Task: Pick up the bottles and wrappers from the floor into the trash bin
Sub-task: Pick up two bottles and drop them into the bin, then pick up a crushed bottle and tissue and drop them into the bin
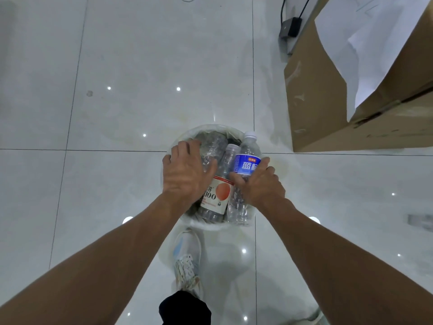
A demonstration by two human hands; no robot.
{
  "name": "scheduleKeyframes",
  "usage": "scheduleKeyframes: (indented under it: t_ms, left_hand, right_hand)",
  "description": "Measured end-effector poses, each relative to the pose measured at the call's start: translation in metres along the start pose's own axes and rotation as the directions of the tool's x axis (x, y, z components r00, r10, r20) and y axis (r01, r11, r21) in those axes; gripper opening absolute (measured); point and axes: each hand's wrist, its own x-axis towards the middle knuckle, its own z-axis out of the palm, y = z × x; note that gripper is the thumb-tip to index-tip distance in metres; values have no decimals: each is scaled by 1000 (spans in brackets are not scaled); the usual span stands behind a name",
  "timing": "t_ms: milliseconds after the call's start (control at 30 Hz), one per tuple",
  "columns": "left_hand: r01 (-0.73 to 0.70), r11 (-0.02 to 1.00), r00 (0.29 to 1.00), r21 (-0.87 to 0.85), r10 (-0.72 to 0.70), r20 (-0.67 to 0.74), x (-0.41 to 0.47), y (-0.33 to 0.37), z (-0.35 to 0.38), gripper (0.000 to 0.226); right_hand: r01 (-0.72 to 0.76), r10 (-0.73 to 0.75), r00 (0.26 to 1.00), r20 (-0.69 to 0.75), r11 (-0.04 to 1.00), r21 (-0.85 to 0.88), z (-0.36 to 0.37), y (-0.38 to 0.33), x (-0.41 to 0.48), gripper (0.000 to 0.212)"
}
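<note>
**Kid:** What are the hands doing?

**Friend:** The right hand (pixel 260 184) is wrapped round the blue-label bottle (pixel 248 160). The left hand (pixel 185 174) curls over a clear bottle (pixel 210 148). Both bottles sit in the trash bin (pixel 206 127), and it looks full.

**Kid:** How do we do it well?

**Friend:** I'd push down gently, so nothing pops out onto the floor (pixel 117 113).

**Kid:** Which way does the blue one point?

**Friend:** It lies leaning. Its white cap points away from the person, at the far rim.
</note>
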Motion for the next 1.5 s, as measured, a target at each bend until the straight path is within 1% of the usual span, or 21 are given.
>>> scheduleKeyframes:
  t_ms: [100, 200, 267, 400, 500, 567, 600, 700, 867, 1000, 1167, 1267, 1367, 1500]
  left_hand:
    - [-33, 999, 999, -12, 33, -4, -3, 4, 1, 59]
    - [-40, 999, 999, 14, 40, 3, -4, 13, 3, 59]
    - [-37, 999, 999, 24, 37, 13, -6, 24, 2, 56]
    - [-107, 993, 994, 43, 106, 26, -8, 47, -2, 48]
    - [-163, 986, 986, 24, 162, 46, -8, 67, -3, 40]
    - [-236, 971, 971, 50, 234, 38, -8, 87, -1, 36]
    - [-266, 963, 964, 51, 265, 31, -8, 99, 0, 34]
    - [-324, 946, 946, -32, 324, 8, -15, 143, 4, 31]
    - [-439, 894, 898, -94, 439, -17, -42, 223, 24, 30]
    - [-526, 848, 850, -69, 526, -15, -68, 282, 67, 30]
    - [-557, 828, 824, -67, 561, 75, -109, 360, 135, 30]
    - [-537, 839, 828, -86, 544, 137, -131, 409, 177, 30]
    - [-523, 847, 830, -99, 532, 167, -146, 455, 221, 32]
    - [-520, 841, 812, -151, 541, 218, -169, 510, 285, 35]
  right_hand:
    - [-5, 4, 1000, 5, 999, 51, -4, 3, 1, 114]
    - [39, -39, 999, 10, 999, 34, -9, 9, -2, 113]
    - [71, -71, 997, -1, 997, 2, -14, 15, -4, 105]
    - [143, -146, 982, -117, 989, -36, -29, 34, -8, 77]
    - [110, -114, 987, -116, 993, -44, -47, 62, -10, 65]
    - [85, -90, 990, -112, 995, -47, -61, 89, -14, 61]
    - [69, -75, 990, -115, 996, -57, -68, 106, -17, 59]
    - [-7, -3, 990, -138, 997, -76, -90, 166, -28, 59]
    - [-224, 218, 964, -149, 974, -23, -111, 272, -42, 58]
    - [-302, 303, 935, -186, 953, 33, -111, 352, -42, 54]
    - [-364, 376, 900, -222, 927, 92, -112, 462, -35, 51]
    - [-390, 407, 885, -227, 913, 116, -111, 530, -36, 52]
    - [-423, 434, 871, -229, 901, 98, -105, 598, -36, 54]
    - [-484, 484, 847, -218, 873, 57, -91, 676, -25, 57]
